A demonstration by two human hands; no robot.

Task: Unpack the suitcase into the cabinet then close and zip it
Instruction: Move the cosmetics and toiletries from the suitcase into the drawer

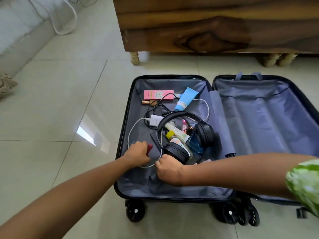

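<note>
While the suitcase (126, 135) is lying open and mostly full, the left hand (138, 153) is gripping a red item (149, 149), the right hand (168, 167) grasping the headphones (186, 135).

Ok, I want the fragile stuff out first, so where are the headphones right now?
In the head view, the black headphones lie in the suitcase's left half, draped over the bottles near its centre, with the right hand at their near earcup.

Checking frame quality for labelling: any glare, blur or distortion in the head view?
Head view: window glare on the floor tiles left of the suitcase; green sleeve blurred at the right edge; wide-angle bowing of the cabinet; suitcase contents evenly lit and sharp.
</note>
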